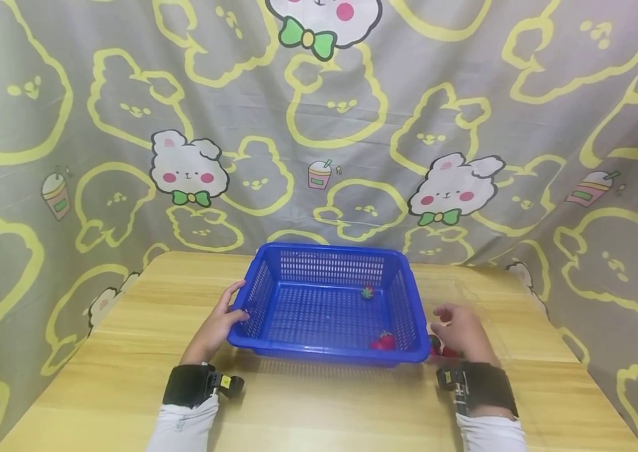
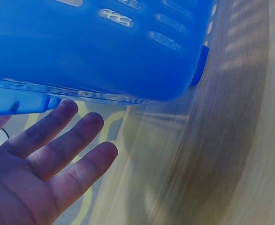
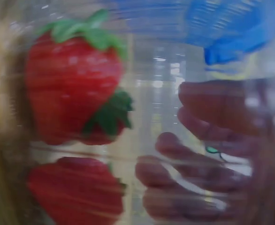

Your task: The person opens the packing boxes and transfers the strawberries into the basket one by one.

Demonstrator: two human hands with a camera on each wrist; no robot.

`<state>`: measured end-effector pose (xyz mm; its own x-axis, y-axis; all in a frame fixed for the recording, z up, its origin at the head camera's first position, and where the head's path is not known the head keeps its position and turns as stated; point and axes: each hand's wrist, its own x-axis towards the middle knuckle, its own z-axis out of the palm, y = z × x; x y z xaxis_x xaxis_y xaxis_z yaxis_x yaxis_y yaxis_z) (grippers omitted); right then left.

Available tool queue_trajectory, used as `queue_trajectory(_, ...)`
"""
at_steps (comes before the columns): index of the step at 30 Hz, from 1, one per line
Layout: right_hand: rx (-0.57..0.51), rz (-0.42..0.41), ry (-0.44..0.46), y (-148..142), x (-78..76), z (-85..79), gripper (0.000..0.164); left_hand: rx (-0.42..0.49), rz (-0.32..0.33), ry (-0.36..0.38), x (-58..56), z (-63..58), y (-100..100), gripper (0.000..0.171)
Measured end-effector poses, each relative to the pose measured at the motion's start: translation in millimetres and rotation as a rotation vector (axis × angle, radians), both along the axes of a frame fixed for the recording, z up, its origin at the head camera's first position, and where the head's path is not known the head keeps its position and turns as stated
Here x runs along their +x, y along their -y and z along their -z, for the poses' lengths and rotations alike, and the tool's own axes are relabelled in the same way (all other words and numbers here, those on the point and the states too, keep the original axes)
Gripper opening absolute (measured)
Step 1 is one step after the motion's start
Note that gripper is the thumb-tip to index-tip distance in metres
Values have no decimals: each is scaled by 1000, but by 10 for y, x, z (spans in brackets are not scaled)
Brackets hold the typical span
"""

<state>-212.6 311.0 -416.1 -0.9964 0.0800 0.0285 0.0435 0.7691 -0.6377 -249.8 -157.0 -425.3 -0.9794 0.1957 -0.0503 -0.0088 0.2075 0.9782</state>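
- While working over the wooden surface [image 1: 319, 408], have the blue basket [image 1: 319, 351] flat, just left of the clear container [image 1: 449, 290].
- Rest the left hand [image 1: 217, 323] lightly at the basket's left rim, with thumb over it and fingers [image 2: 86, 171] straight and spread by the outer wall.
- Bring the right hand [image 1: 460, 326], with fingers [image 3: 208, 168] loosely bent, apart and holding nothing, to the container's strawberries [image 3: 74, 79] without knocking the thin walls.
- Probably best pinched singly, by the red body.
- If releasing over the basket, lower gently, away from the strawberries at back right [image 1: 367, 292] and near right [image 1: 383, 341].
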Motion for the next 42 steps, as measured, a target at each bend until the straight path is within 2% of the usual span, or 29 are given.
queue_trajectory(5,-10,-5,76,5,-23,81,35,-11,-6,-10,-12,15,4,71)
queue_trajectory(14,27,-26,120,30,-30,107,29,-22,-13,2,-23,13,-1,70)
queue_trajectory(20,47,-47,118,34,-35,119,27,-31,-16,8,-17,-6,-6,71)
queue_trajectory(26,25,-40,149,46,-35,140,19,-34,-22,7,-17,4,-5,70)
queue_trajectory(32,11,-25,158,59,-21,131,18,-28,-21,4,-8,8,-1,71)
queue_trajectory(42,-32,-6,119,67,-1,140,10,-26,-24,4,-13,24,7,71)
